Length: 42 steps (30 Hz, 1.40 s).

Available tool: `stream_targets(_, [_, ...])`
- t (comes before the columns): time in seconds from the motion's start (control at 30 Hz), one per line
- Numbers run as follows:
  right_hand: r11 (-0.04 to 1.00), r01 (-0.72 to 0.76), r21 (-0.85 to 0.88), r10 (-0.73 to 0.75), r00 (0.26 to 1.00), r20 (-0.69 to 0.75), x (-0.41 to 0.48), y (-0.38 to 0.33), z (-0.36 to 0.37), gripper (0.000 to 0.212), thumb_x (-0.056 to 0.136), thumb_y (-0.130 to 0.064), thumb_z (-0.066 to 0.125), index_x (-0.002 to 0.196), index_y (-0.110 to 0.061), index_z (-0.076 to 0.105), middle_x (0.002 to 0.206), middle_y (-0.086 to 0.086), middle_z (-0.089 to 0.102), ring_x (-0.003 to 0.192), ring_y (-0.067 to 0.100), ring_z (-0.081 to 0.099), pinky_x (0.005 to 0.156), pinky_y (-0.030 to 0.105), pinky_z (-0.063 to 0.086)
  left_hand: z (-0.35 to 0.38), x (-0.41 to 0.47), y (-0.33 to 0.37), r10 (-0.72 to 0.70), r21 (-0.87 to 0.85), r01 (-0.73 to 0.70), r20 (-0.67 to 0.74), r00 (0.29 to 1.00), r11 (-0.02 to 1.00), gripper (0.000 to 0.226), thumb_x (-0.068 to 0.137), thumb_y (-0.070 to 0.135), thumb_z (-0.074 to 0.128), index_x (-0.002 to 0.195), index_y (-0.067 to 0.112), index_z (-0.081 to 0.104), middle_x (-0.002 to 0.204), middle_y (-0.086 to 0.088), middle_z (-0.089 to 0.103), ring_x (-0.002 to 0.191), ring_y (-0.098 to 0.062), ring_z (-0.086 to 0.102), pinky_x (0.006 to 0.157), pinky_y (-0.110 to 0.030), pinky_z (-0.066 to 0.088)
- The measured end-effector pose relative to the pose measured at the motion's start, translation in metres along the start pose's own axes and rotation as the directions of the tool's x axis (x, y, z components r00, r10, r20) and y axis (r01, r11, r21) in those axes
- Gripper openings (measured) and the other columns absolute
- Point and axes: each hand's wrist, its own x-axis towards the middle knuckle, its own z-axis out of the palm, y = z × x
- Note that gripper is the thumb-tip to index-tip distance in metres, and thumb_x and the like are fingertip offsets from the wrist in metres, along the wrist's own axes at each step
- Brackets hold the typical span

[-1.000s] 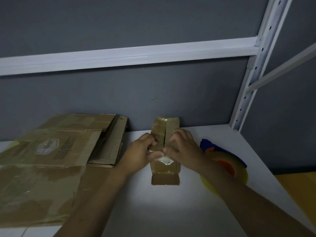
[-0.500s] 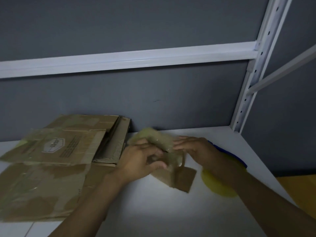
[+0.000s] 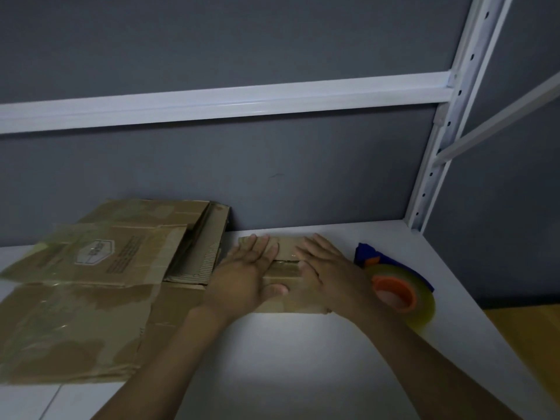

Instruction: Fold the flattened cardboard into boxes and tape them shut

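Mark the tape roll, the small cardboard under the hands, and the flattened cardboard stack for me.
tape roll [image 3: 423, 309]: head view, on the clear outer winding.
small cardboard [image 3: 288, 248]: head view, on the bare top face near its far edge.
flattened cardboard stack [image 3: 75, 334]: head view, on the bottom sheet's near area.

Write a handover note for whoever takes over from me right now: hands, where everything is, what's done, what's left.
Left hand and right hand: both flat, fingers straight, pressing the small cardboard piece on the white table.
Flattened cardboard stack lies left of it; tape roll lies right, by the right wrist.
Done: no finished box in view; the small piece lies flat, glossy tape on it.
Left: fold it, tape it shut, then the stack.
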Motion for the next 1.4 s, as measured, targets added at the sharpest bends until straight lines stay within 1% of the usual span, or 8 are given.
stream_targets(0.07, [0.965,-0.165,0.202,0.146,0.983,0.108,-0.002,-0.002,0.004,0.050,0.104,-0.028,0.027,0.153,-0.019,0.017,0.161,-0.006,0.001,0.147,0.009,-0.007,0.113,0.021,-0.006,-0.006,-0.005,-0.005,-0.163,-0.112,0.172,0.087,0.983,0.979,0.129,0.057,0.099,0.000,0.152,0.016,0.026,0.161,-0.011,0.013,0.144,-0.027,0.028,0.109,-0.040,0.039])
stream_targets(0.17, [0.858,-0.337,0.387,0.344,0.937,0.052,-0.005,-0.015,0.008,0.050,0.103,-0.030,0.029,0.152,-0.019,0.020,0.161,-0.005,0.007,0.146,0.013,0.012,0.107,0.017,0.020,-0.015,-0.013,-0.002,-0.306,-0.161,0.356,0.271,0.913,0.920,0.152,0.028,0.103,-0.005,0.155,0.019,-0.004,0.160,-0.007,-0.017,0.145,-0.026,0.024,0.105,-0.031,0.037])
stream_targets(0.33, [0.593,-0.637,0.493,0.625,0.750,0.217,0.008,-0.026,-0.002,0.062,0.102,-0.037,0.034,0.152,-0.028,-0.001,0.076,0.007,0.055,0.065,0.015,0.053,0.054,0.024,0.044,-0.017,-0.012,0.013,-0.408,-0.430,0.457,0.206,0.889,0.779,0.116,0.071,0.085,0.041,0.155,0.014,0.005,0.158,-0.012,0.024,0.142,-0.025,0.030,0.110,-0.032,0.031])
stream_targets(0.5, [0.408,-0.734,0.543,0.672,0.644,0.365,0.008,-0.013,-0.011,0.037,0.094,-0.048,0.045,0.082,-0.015,0.058,0.081,0.005,0.061,0.064,0.012,0.051,0.056,0.023,0.043,-0.016,-0.001,0.020,-0.683,-0.549,0.658,0.201,0.703,0.515,0.067,0.092,0.055,0.050,0.140,0.008,0.043,0.108,-0.014,0.068,0.106,-0.032,0.061,0.083,-0.032,0.046])
stream_targets(0.63, [0.362,-0.700,0.616,0.725,0.626,0.286,-0.001,-0.018,-0.005,0.052,0.099,-0.044,0.035,0.070,-0.005,0.054,0.070,0.013,0.059,0.062,0.022,0.054,0.058,0.026,0.038,-0.021,-0.008,0.023,-0.726,-0.706,0.598,0.173,0.666,0.379,0.038,0.096,0.042,0.053,0.064,0.021,0.052,0.059,0.004,0.053,0.060,-0.013,0.051,0.050,-0.018,0.036])
stream_targets(0.9, [-0.071,-0.510,0.857,0.760,0.529,0.378,-0.015,-0.034,-0.025,0.050,0.094,-0.057,0.043,0.090,-0.011,0.062,0.088,0.006,0.066,0.083,0.021,0.063,0.078,0.035,0.051,-0.011,-0.042,0.023,-0.592,-0.956,0.145,-0.035,0.805,0.254,0.026,0.100,0.021,0.048,0.118,0.020,0.067,0.116,0.003,0.069,0.108,-0.001,0.060,0.094,-0.018,0.045])
stream_targets(1.03, [-0.022,-0.469,0.883,0.840,0.470,0.270,-0.016,-0.039,-0.025,0.049,0.089,-0.058,0.052,0.096,-0.009,0.059,0.093,0.006,0.065,0.085,0.021,0.061,0.069,0.035,0.051,-0.027,-0.043,0.010,-0.438,-0.925,0.019,-0.161,0.884,0.379,0.044,0.096,0.015,0.055,0.139,0.022,0.048,0.142,0.014,0.048,0.133,0.004,0.040,0.110,-0.016,0.031])
stream_targets(1.4, [-0.149,-0.035,0.988,0.831,0.537,0.144,-0.064,-0.058,0.000,0.033,0.089,0.011,0.050,0.099,-0.020,0.055,0.083,0.000,0.057,0.075,0.011,0.054,0.061,0.013,0.049,-0.017,-0.060,0.022,-0.569,-0.932,0.262,0.076,0.819,0.252,0.027,0.076,0.031,0.079,0.092,0.017,0.063,0.090,-0.002,0.066,0.083,-0.014,0.064,0.055,-0.005,0.041])
